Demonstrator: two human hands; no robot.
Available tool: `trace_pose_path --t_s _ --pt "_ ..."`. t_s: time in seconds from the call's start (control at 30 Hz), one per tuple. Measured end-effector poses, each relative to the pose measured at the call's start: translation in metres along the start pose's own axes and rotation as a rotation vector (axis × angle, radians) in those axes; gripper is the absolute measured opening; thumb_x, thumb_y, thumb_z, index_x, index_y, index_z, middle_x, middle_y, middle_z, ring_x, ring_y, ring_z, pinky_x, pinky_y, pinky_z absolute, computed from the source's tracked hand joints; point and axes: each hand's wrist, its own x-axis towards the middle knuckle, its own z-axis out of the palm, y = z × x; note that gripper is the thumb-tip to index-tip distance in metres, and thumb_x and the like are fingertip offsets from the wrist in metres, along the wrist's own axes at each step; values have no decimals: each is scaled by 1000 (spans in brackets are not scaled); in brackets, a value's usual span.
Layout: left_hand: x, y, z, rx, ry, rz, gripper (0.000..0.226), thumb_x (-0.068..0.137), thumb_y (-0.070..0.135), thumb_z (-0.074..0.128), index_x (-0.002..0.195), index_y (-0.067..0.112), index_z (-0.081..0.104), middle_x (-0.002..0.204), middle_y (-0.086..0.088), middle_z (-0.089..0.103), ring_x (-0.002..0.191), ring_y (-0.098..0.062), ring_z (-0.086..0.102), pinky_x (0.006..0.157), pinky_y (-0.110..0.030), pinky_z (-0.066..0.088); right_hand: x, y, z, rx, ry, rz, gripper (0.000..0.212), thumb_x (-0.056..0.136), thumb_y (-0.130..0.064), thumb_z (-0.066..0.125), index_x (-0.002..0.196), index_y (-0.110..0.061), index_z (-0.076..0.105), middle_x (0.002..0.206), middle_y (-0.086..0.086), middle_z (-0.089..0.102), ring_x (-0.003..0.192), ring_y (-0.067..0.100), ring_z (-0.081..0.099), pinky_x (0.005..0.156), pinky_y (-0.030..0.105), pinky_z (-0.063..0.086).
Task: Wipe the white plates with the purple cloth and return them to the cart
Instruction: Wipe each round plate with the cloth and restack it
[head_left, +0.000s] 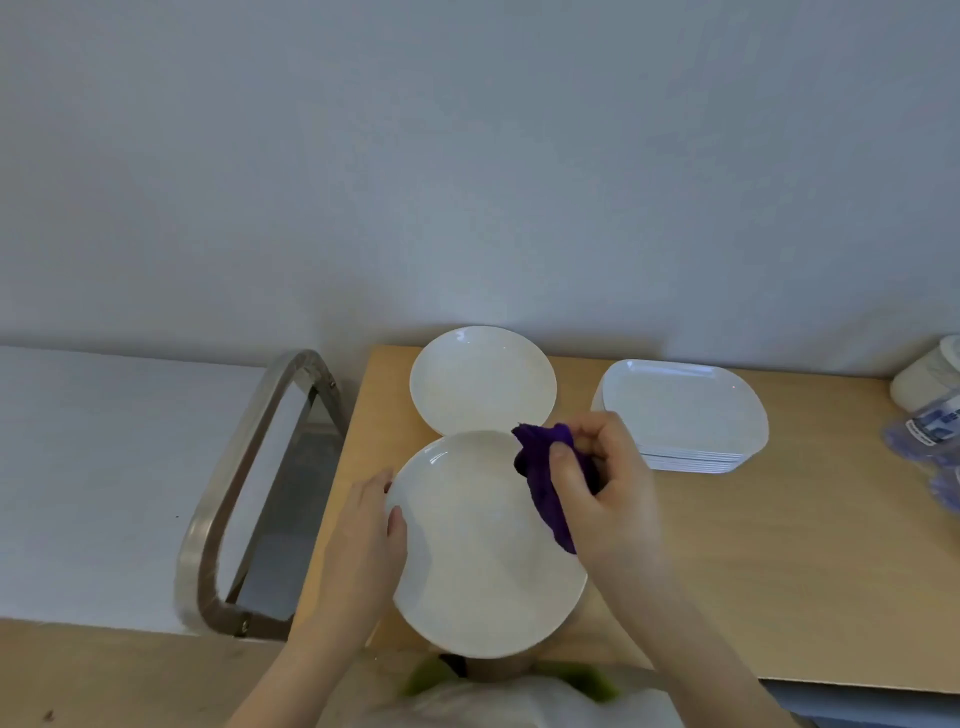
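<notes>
wiping a round white plate (483, 551) over the wooden table (753, 571)
my left hand (363, 540) grips its left rim; my right hand (597, 483) pinches the purple cloth (545, 467) on its upper right edge. second round plate (480, 382) just behind, stacked rectangular plates (680, 410) right, steel cart handle (244, 483) left.

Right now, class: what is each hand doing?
Left hand: grips the rim of the round white plate.
Right hand: pinches the purple cloth.

Plain grey wall (467, 156) – light wood table (779, 571) against it.
</notes>
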Motion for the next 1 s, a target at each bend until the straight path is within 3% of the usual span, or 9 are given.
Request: trace_pose_path --t_s 0.07,0.17,0.23,0.33,0.5,0.63,0.77,0.87,1.0 --pt "0 -2 1 -13 -20 18 34 96 19 44 130 24 49 118 13 50 100 -2 46 79 -20 38 -3 14 15 -79 -114 45 18 93 -25 54 91 -43 52 83 -10 64 77 9 62 66 33 55" --pt "0 -4 1 -66 -36 45 33 95 19 44 126 28 52 112 14 50 93 5 44 72 -15 35 -7 28 32 -229 -337 17 18 94 -27 52 94 -45 51 91 -21 61 88 -4 57 75 16 49" --pt "0 -5 0 -90 -42 55 34 95 18 45 126 28 52 113 14 51 96 8 45 72 -10 35 -10 37 40 -418 -479 -63 17 94 -28 51 107 -37 55 99 -20 59 95 -2 53 84 19 47" --pt "1 -6 -1 -85 -38 41 35 95 17 47 128 27 50 113 15 49 96 3 46 74 -12 36 -12 51 39 -762 -314 -291 24 88 -25 58 111 -25 61 110 -8 60 99 12 56 85 33 49" --pt "2 -7 3 -66 -23 19 34 96 20 47 129 26 46 112 18 45 94 2 45 69 -7 33 -16 78 19 -1060 -187 -186 57 72 -41 76 122 -17 61 130 12 54 116 32 54 93 47 50" --pt "5 -6 6 -36 -11 20 34 96 19 47 130 23 47 117 11 47 95 -2 46 69 -10 33 -23 97 5 -947 -159 -82 64 78 -46 70 134 -26 48 144 2 36 126 24 40 91 41 51" --pt "5 -7 6 -37 -14 34 35 97 19 45 131 25 46 116 13 46 98 -3 45 77 -16 36 -13 104 -8 -478 -141 333 75 81 -47 66 142 -29 26 134 -9 41 120 13 43 94 33 44" --pt "4 -8 8 -30 -13 21 35 97 21 43 132 27 45 115 15 46 98 -3 46 78 -18 38 -12 106 -11 -358 -159 365 58 86 -34 66 137 -28 40 125 -12 55 113 8 52 92 25 43" --pt "5 -10 9 -7 -8 40 34 98 20 42 131 27 45 112 16 44 94 -1 46 67 -8 33 -16 105 -7 -321 16 340 40 90 -25 62 129 -24 53 117 -12 60 107 5 54 94 33 48"
